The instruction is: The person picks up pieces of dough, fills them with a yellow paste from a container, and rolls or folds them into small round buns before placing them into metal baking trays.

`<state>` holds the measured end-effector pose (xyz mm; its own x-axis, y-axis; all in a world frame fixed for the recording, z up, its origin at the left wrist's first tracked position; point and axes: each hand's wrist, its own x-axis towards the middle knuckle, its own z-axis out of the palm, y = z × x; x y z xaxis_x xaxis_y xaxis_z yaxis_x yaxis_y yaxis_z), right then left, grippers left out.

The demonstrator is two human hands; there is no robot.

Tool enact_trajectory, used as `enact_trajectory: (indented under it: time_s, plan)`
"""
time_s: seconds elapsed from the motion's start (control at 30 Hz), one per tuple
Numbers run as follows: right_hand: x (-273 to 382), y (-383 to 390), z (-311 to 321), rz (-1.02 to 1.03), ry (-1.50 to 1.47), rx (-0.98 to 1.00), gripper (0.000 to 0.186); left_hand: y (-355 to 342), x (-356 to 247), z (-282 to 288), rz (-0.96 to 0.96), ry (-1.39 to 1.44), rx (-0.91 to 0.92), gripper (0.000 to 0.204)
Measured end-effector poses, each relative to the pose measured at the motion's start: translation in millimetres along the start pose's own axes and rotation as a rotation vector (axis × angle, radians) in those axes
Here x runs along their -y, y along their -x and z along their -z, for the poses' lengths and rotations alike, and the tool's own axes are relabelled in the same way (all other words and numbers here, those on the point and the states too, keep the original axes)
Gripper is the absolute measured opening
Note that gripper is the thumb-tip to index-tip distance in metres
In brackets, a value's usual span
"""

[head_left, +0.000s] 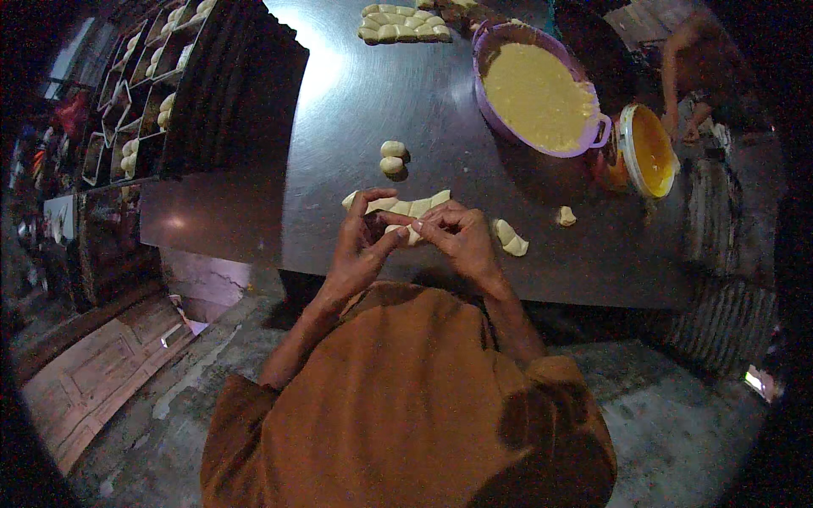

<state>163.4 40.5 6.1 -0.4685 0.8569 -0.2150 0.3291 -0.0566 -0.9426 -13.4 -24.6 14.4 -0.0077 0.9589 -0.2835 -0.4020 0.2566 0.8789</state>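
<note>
My left hand (368,241) and my right hand (449,237) meet over the near middle of the metal table, their fingers closed on a small piece of pale dough (409,235), which is partly hidden by the fingers. Just behind them lies a strip of scored dough (406,205). Two rounded dough pieces (392,165) sit touching each other farther back. To the right of my right hand are a flat dough piece (511,241) and a smaller scrap (566,216).
Stacked pans of dough rolls (152,118) stand at left. At back are a slab of divided dough (405,24), a purple tub of yellow batter (533,97) and an open bucket (646,152). Another person (690,76) is at the far right. The table's front edge (593,300) is near me.
</note>
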Motion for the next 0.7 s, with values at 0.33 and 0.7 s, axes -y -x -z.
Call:
enact_trajectory:
  time_s: [0.33,0.7]
  plan:
    - [27.7,-9.7,5.5,-0.251,-0.668,0.288,0.032,-0.3,-6.4,1.6,-0.101,0.143,0.265,0.076]
    - [-51.4,-83.3,12.4,0.445,0.595,-0.180,0.021,-18.4,-10.5,51.5,-0.326,0.133,-0.156,0.063]
